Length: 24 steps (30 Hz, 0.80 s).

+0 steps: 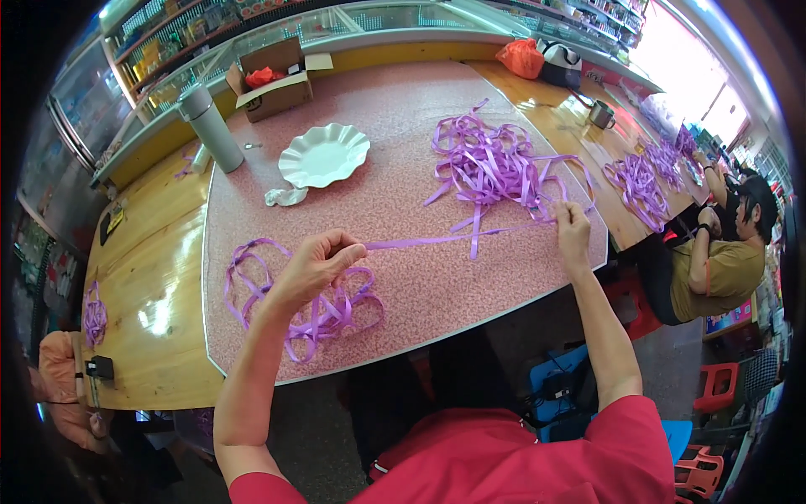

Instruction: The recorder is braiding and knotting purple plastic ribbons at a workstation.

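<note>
broadly, a pink speckled tabletop (420, 311) with a pale edge fills the middle, flanked by a yellowish wooden surface (159, 277) on the left and a wooden table (546, 105) on the right. beyond its far side runs a glass-fronted counter (403, 17). at the right, a co-worker in an olive shirt (730, 277) and dark cap sits by the wooden table, near more purple ribbon (636, 181).

a large tangled heap of purple ribbon (491, 160) lies on the right part of the pink top; a smaller, looser pile of purple ribbon (315, 323) lies at its near left. toward the far left corner are an open cardboard box (280, 99) with something red inside and a grey-green flask (210, 130), standing upright. a white scalloped plate (325, 156) sits near them, left of the large heap.

the left hand (317, 262) is above the smaller pile, fingers curled in, thumb and forefinger closed on one end of a stretch of ribbon. the right hand (573, 231), just beside the near right side of the large heap, is likewise nearly closed, pinching the other end at its fingertips. a crumpled white scrap (286, 196) lies just below the plate. thinnest of all, the held ribbon strip (437, 240) spans the hands, almost straight, over the pink top.
</note>
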Available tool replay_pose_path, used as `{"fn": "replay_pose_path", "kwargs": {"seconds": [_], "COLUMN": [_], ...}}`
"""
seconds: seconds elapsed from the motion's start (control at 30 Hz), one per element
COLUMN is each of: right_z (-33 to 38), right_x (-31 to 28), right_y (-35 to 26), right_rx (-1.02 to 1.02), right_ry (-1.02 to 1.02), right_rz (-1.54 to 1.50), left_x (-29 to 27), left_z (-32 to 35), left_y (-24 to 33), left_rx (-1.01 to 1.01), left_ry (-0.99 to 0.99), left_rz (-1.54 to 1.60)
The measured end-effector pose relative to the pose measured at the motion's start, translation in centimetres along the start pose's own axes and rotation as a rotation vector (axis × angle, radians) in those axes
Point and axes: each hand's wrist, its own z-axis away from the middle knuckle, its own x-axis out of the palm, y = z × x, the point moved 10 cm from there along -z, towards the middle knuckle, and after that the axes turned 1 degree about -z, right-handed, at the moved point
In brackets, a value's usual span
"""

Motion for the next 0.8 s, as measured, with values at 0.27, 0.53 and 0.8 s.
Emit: {"fn": "replay_pose_path", "kwargs": {"seconds": [0.27, 0.53, 0.8], "right_z": [0.5, 0.4, 0.8], "right_x": [0.8, 0.4, 0.4], "right_y": [-0.2, 0.4, 0.8], "right_rx": [0.19, 0.201, 0.294], "right_ry": [-0.052, -0.058, -0.036], "right_rz": [-0.14, -0.09, -0.132], "left_x": [-1.8, -2.1, -2.6], "left_z": [0.4, -0.2, -0.2], "left_y": [-0.9, -1.1, -2.0], "left_rx": [0.46, 0.407, 0.382], "left_ry": [0.407, 0.483, 0.489], "left_rz": [-0.626, -0.546, -0.471]}}
